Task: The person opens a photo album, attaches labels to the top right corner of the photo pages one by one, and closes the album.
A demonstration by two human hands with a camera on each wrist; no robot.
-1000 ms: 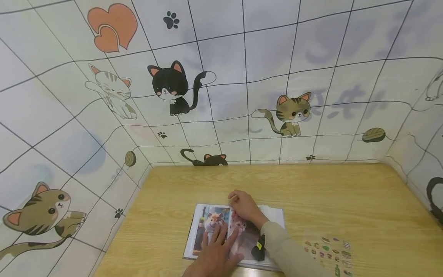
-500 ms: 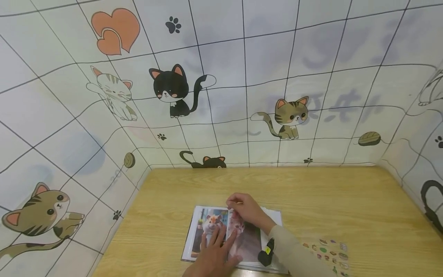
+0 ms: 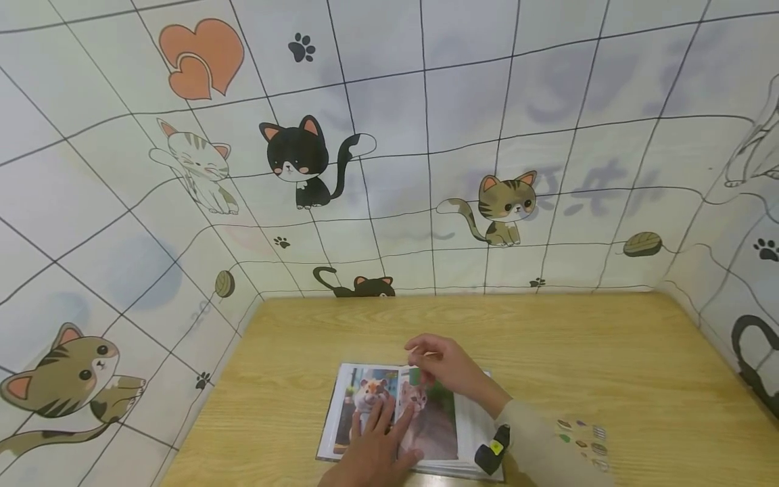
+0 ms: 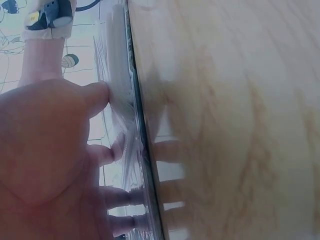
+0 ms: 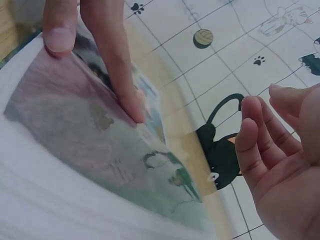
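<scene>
A photo album [image 3: 477,433] lies open on the table, with a hamster photo [image 3: 372,392] on its left page and a kitten photo [image 3: 435,426] on its right. Across the middle of both pages rests my left hand [image 3: 374,443], fingers spread and pressing down. Above the album's top edge, my right hand [image 3: 447,365] hovers with loosely bent fingers. In the right wrist view, that hand [image 5: 285,155] is apart from the page, and nothing shows between thumb and fingers. A small green patch [image 3: 415,376] shows at the kitten photo's top; whether it is printed or stuck on, I cannot tell.
A clear sheet of small colourful stickers [image 3: 581,443] lies right of the album, partly behind the right sleeve [image 3: 541,446]. A black device [image 3: 491,450] is strapped at the right wrist. Walls printed with cartoon cats [image 3: 298,162] surround the wooden table [image 3: 548,352].
My right hand has lifted and shifted right from the top of the kitten photo, uncovering the green patch. The left hand has stayed on the pages.
</scene>
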